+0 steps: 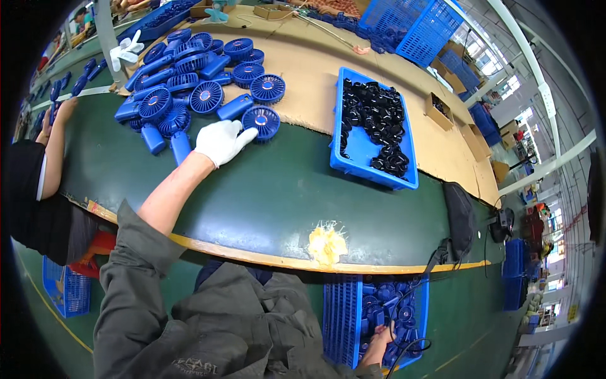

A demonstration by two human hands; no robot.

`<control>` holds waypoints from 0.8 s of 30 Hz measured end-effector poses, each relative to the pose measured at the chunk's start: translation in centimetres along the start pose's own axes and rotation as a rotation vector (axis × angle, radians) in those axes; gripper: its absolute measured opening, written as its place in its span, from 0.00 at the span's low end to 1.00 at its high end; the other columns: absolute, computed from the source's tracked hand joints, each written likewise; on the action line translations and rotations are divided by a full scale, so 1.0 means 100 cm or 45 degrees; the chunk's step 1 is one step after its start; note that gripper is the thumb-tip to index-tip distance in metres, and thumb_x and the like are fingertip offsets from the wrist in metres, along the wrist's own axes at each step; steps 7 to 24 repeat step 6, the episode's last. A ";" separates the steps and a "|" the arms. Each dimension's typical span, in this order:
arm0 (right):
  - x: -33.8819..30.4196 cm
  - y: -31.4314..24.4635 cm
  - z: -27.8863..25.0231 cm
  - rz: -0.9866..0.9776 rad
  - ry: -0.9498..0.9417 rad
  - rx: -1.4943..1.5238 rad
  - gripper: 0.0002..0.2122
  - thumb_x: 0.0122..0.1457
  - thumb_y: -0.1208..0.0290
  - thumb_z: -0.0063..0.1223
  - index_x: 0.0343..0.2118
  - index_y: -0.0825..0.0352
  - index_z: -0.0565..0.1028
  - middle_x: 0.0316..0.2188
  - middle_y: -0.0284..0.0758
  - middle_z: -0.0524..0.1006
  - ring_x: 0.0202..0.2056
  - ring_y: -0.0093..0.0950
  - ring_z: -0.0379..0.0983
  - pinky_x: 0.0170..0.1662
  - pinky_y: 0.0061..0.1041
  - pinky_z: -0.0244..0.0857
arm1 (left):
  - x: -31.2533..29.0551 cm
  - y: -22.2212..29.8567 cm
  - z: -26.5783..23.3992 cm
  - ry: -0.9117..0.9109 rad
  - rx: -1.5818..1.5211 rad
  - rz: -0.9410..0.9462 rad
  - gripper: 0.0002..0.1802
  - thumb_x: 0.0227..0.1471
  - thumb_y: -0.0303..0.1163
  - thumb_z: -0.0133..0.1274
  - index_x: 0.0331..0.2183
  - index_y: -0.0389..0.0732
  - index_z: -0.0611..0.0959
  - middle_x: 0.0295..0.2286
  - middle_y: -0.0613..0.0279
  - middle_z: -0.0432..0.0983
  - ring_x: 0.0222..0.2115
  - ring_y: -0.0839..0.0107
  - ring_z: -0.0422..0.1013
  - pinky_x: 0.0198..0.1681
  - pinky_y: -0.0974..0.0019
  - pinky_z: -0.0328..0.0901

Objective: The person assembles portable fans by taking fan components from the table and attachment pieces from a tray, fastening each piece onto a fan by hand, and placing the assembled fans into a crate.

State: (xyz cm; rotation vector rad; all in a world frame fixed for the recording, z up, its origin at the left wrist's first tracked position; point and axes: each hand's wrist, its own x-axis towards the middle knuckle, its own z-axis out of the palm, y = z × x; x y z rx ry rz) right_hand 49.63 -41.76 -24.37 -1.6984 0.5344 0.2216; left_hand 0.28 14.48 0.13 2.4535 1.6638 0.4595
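Observation:
My left hand (218,143), in a white glove, is at the front right edge of a pile of blue handheld fans (206,96) on the green table. Its thumb and fingers are apart, and the tips meet the rim of the nearest fan (261,123); I see no grip around it. Below the table edge, my bare right hand (382,334) reaches into a blue crate (343,319) full of similar blue fans (386,292). Its fingers are small and partly lost among the fans, so whether they hold one cannot be told.
A blue tray (358,140) of shiny black parts (379,114) stands right of the pile, partly on cardboard. A black pouch (459,218) with cables lies at the right edge. Yellowish residue (327,245) marks the table's front edge. A co-worker's arm (55,145) is at the left.

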 end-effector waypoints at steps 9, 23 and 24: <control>-0.236 -0.081 0.129 -0.445 -1.959 -0.632 0.21 0.54 0.58 0.60 0.45 0.67 0.70 0.29 0.36 0.77 0.22 0.29 0.74 0.22 0.22 0.66 | -0.035 0.017 -0.020 -0.014 0.182 0.428 0.27 0.43 0.58 0.57 0.28 0.41 0.80 0.28 0.51 0.75 0.33 0.56 0.74 0.33 0.55 0.68; -0.236 -0.081 0.129 -0.445 -1.959 -0.632 0.21 0.54 0.58 0.60 0.45 0.67 0.70 0.29 0.36 0.77 0.22 0.29 0.74 0.22 0.22 0.66 | -0.035 0.017 -0.020 -0.014 0.182 0.428 0.27 0.43 0.58 0.57 0.28 0.41 0.80 0.28 0.51 0.75 0.33 0.56 0.74 0.33 0.55 0.68; -0.236 -0.081 0.129 -0.445 -1.959 -0.632 0.21 0.54 0.58 0.60 0.45 0.67 0.70 0.29 0.36 0.77 0.22 0.29 0.74 0.22 0.22 0.66 | -0.035 0.017 -0.020 -0.014 0.182 0.428 0.27 0.43 0.58 0.57 0.28 0.41 0.80 0.28 0.51 0.75 0.33 0.56 0.74 0.33 0.55 0.68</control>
